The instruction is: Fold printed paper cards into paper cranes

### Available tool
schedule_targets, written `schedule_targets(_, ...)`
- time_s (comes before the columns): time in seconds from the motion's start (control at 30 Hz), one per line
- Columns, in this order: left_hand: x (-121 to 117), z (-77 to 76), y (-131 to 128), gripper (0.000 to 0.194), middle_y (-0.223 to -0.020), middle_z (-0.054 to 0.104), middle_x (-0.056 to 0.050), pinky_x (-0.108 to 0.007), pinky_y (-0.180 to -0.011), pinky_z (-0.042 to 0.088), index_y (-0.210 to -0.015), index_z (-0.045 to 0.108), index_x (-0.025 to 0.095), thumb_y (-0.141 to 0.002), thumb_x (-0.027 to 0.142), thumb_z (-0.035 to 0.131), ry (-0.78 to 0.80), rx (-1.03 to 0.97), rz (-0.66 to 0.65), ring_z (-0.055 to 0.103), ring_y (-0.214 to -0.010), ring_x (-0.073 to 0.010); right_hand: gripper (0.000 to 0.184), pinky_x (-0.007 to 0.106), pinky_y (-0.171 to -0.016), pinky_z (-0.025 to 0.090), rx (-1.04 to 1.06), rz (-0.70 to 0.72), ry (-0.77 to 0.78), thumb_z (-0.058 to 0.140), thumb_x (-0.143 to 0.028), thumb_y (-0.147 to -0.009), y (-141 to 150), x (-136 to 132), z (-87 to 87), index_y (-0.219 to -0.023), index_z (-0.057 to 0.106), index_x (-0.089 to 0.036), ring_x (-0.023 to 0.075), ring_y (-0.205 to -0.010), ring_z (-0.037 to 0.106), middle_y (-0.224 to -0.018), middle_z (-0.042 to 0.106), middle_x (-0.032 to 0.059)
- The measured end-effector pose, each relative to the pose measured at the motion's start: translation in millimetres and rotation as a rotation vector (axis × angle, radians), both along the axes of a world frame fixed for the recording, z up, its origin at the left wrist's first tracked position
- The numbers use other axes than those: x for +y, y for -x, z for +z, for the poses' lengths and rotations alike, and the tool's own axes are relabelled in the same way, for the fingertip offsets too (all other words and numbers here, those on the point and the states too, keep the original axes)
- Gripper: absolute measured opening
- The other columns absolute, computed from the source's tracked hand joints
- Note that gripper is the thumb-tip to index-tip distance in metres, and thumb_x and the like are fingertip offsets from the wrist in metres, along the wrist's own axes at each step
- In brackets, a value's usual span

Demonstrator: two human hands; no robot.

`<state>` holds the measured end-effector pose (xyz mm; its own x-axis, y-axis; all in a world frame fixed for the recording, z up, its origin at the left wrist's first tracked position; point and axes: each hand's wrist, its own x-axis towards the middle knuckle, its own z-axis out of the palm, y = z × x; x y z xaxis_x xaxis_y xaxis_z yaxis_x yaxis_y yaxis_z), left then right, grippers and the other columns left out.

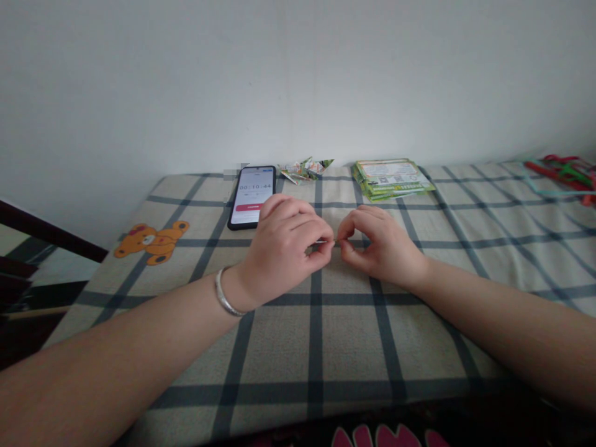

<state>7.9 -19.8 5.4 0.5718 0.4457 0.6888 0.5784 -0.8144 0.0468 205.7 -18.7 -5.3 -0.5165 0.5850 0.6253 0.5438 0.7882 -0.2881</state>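
My left hand [291, 239], with a silver bangle on its wrist, is closed in a pinch just right of the phone [252, 197]. Opposite it, my right hand [379, 242] also pinches with thumb and index finger. The fingertips of both hands nearly meet over the checked cloth. Whatever lies between them is too small to make out. Beyond the hands, a folded piece of printed green and white paper or wrapper [306, 169] lies by the wall. A stack of green printed cards or packets [393, 179] is behind my right hand.
A checked tablecloth [274, 347] covers the table, which stands against a white wall. An orange teddy bear cutout [153, 242] lies at the left. Red and green items [565, 174] sit at the far right edge. Part of a dark wooden chair [51, 230] shows at the left.
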Motion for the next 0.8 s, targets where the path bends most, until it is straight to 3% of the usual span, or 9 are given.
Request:
schedule_targets(0.43, 1.2, 1.1, 2.3, 0.015, -0.075, 0.070, 0.003, -0.040, -0.086, 0.037, -0.072, 0.062, 0.022, -0.084, 0.015, 0.058, 0.038, 0.004, 0.028, 0.061, -0.089, -0.0189, 0.014, 0.026, -0.064, 0.043, 0.068, 0.003, 0.094, 0.057, -0.008, -0.071, -4.8, 2.1, -1.3, -0.075, 0.053, -0.021, 0.0131, -0.067, 0.055, -0.070, 0.059, -0.0016)
schedule_targets(0.8, 1.2, 1.2, 3.9, 0.010, -0.084, 0.073, 0.004, -0.043, -0.089, 0.038, -0.078, 0.066, 0.024, -0.086, 0.020, 0.062, 0.033, -0.021, 0.059, 0.059, -0.093, -0.0203, 0.013, 0.028, -0.066, 0.042, 0.020, -0.039, -0.005, 0.056, -0.010, -0.073, -4.6, -1.9, 0.8, -0.076, 0.050, -0.022, 0.0147, -0.069, 0.054, -0.071, 0.058, -0.0008)
